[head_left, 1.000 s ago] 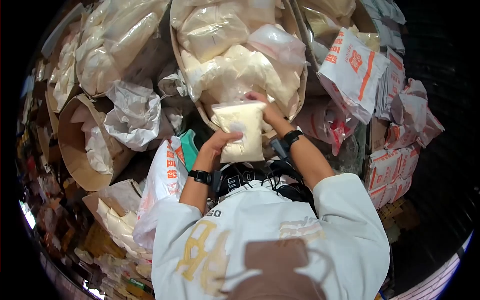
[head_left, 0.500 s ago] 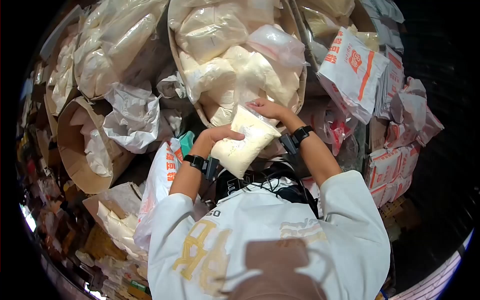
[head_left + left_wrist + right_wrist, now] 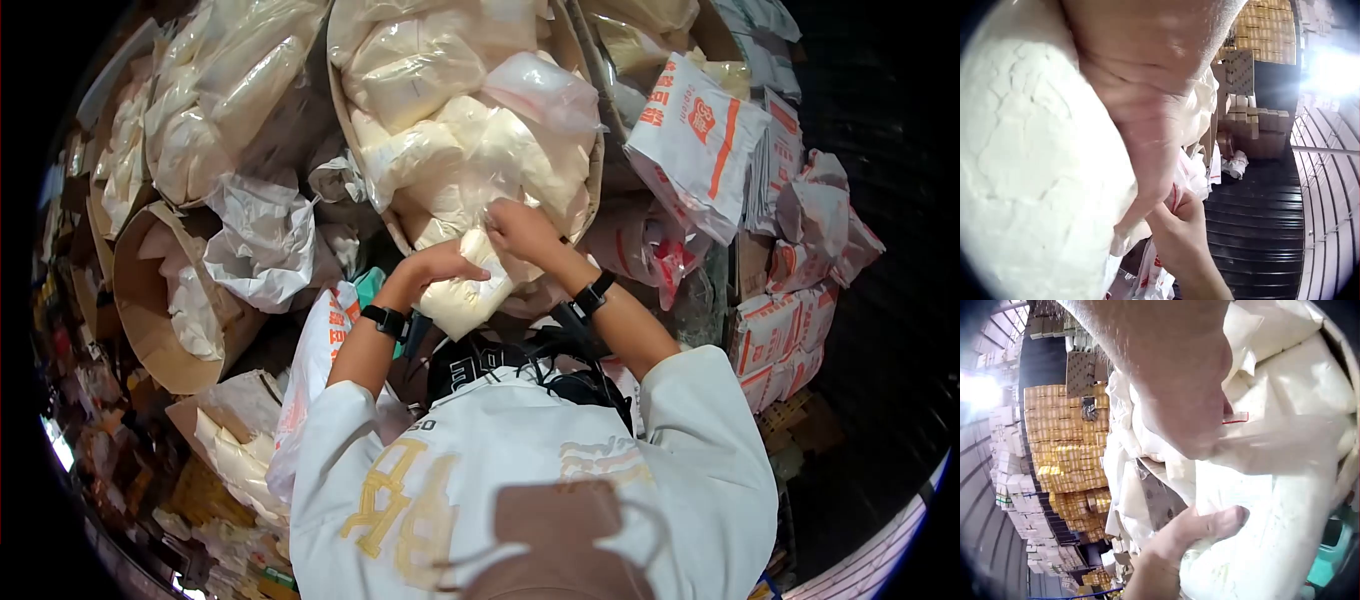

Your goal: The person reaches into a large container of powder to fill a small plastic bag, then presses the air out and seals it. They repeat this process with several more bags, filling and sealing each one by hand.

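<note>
A clear bag of cream-coloured powder (image 3: 462, 300) is held in front of the torso, tilted, at the near rim of a large open drum. The left hand (image 3: 447, 263) grips it from the left side, thumb across its face; the right wrist view shows that thumb on the bag (image 3: 1260, 531). At the bag's upper end the right hand (image 3: 527, 232) has curled fingers pinching the clear plastic top. In the left wrist view the bag (image 3: 1035, 169) fills the left side, and the right hand (image 3: 1179, 234) appears beyond the left one. The right fingertips are partly hidden.
The drum (image 3: 597, 190) holds several filled clear bags (image 3: 420, 70). A tipped drum (image 3: 150, 320) with crumpled white bags lies to the left. White bags with red print (image 3: 700, 140) are stacked at the right. A green object (image 3: 1329, 553) shows beside the bag.
The bag was upright, then tilted, and is now lower and partly turned under the hands. The right hand has moved from behind the bag's top to its upper end, its fingers now curled.
</note>
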Tool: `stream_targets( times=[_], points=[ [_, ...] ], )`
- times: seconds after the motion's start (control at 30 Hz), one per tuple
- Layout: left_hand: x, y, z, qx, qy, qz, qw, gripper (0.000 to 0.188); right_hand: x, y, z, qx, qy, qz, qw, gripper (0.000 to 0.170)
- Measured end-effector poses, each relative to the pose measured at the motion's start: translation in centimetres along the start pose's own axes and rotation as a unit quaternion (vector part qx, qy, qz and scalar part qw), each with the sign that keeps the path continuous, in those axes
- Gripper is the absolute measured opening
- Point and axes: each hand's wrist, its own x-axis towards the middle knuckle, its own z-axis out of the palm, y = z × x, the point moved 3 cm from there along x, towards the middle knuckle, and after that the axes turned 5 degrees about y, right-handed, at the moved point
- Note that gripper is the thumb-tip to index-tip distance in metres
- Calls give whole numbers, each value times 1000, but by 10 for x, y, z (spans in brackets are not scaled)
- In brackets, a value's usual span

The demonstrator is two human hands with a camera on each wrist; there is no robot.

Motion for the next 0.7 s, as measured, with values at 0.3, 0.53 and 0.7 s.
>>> stream_targets(
  times=[0.3,0.53,0.7],
  points=[
    [-14,37,15,102,24,42,994,45,-13,1,14,138,252,-14,958,23],
    [4,7,7,-40,-33,69,996,60,-13,24,28,360,153,61,918,27],
    [2,-4,-1,-249,10,57,967,65,-27,19,7,172,156,11,973,21]
  ],
)
